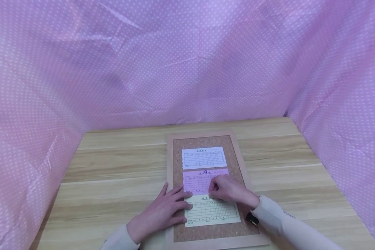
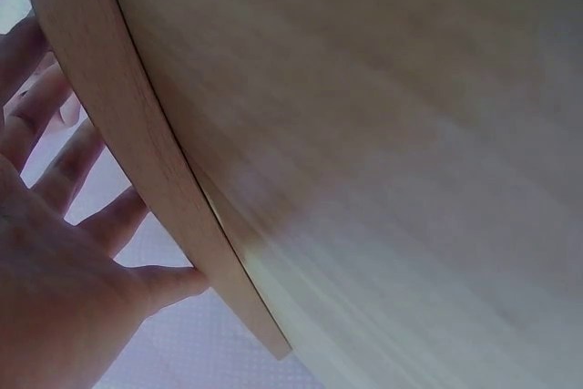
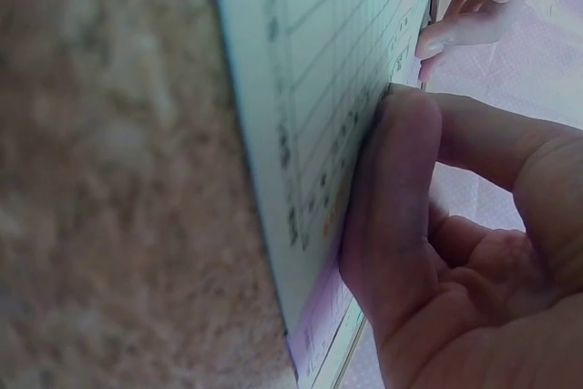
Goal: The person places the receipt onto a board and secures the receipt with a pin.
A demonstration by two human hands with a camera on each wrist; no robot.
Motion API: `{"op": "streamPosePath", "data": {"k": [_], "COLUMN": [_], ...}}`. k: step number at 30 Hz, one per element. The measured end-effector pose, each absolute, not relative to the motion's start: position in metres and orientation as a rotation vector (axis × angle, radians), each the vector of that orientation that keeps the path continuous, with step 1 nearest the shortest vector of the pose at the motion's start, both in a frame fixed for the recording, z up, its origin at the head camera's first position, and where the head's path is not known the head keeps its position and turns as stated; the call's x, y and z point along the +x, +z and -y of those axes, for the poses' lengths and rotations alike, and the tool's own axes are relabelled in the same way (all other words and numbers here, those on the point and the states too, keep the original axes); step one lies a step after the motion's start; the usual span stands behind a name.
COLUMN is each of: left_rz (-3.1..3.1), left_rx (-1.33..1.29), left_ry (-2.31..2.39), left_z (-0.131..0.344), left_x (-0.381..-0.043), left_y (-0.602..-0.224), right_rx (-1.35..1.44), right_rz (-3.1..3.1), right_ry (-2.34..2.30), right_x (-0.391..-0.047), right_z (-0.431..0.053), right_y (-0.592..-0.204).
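Note:
A wood-framed cork board (image 1: 217, 233) bears three printed paper slips in a column: white (image 1: 203, 158), purple (image 1: 193, 184) and pale green (image 1: 212, 213). A round pushpin head (image 1: 205, 172) shows near the purple slip's top edge. My left hand (image 1: 162, 211) lies spread over the board's left frame, fingertips on the left edges of the purple and green slips. With fingers curled, my right hand (image 1: 228, 189) touches the green slip near its top edge. In the right wrist view, the thumb and finger of the right hand (image 3: 474, 225) meet against the paper; anything between them is hidden.
The board lies on a wood-grain table (image 1: 122, 163). Pink dotted cloth (image 1: 187, 69) hangs behind the table and along both sides. A small black device (image 1: 252, 218) sits below the right wrist.

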State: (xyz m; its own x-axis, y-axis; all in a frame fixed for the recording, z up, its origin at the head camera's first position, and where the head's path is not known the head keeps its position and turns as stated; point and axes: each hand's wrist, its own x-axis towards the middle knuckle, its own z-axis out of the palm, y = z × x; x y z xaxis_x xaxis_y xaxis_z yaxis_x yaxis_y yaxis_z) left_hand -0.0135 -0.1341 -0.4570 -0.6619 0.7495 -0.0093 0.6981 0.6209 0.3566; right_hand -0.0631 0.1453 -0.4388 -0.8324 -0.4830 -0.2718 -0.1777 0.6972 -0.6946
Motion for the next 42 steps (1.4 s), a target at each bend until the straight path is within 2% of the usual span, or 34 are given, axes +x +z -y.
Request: {"op": "streamPosePath", "data": {"k": [22,35,42], "left_rz": [-2.672,-2.672,-2.700], "left_rx": [1.214,1.341,1.335], "left_ry": [0.460,0.530,0.585], "left_z": [0.137,0.146,0.151], "left_x": [-0.017,-0.022,-0.022], "left_y": [-0.453,-0.452,-0.450], "right_rx": [-0.500,-0.547,-0.452], "right_rz": [-2.409,-2.422,-2.508], "right_ry": [-1.052,-1.229,-1.304], "right_x": [-0.064,-0.060,-0.054], "right_z": [-0.150,-0.177,-0.193], "right_y": [-0.440,-0.432,-0.426]}}
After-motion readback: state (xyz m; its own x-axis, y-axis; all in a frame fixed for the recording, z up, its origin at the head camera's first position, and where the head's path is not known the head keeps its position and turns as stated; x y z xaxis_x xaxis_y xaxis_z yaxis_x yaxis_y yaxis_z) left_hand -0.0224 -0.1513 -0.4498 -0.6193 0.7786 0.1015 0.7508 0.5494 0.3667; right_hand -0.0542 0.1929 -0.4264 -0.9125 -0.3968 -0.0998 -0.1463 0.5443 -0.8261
